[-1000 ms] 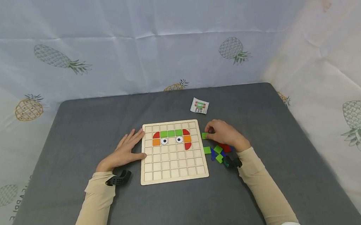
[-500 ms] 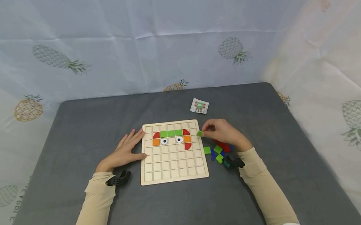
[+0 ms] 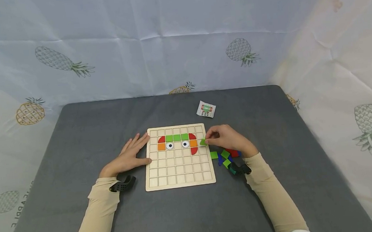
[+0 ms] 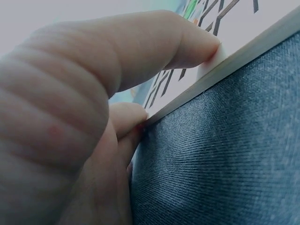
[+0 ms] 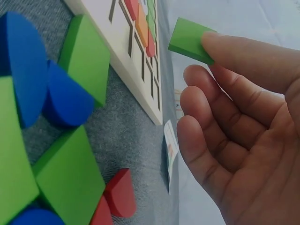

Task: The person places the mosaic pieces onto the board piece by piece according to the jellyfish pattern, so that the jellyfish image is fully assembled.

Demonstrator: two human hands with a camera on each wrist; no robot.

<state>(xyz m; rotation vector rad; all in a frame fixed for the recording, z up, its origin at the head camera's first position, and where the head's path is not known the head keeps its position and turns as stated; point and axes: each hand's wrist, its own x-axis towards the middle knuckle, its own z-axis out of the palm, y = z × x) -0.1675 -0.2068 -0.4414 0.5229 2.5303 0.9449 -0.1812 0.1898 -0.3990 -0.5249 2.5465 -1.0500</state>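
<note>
A wooden grid board lies flat on the table. Red, orange and green tiles and two eye tiles fill some of its upper cells. My left hand rests at the board's left edge with fingers spread; in the left wrist view the thumb presses on the board's rim. Over the board's right side, my right hand pinches a green square tile between thumb and fingers. The right wrist view shows that tile raised clear of the grid, its other fingers loosely curled.
Loose green tiles, blue tiles and red tiles lie on the table to the board's right, partly beneath the right wrist. A small printed pattern card lies beyond the board's top right corner.
My right hand has lifted the green square tile from the table beside the board and carried it left over the board's right columns. The left hand has stayed in place.
</note>
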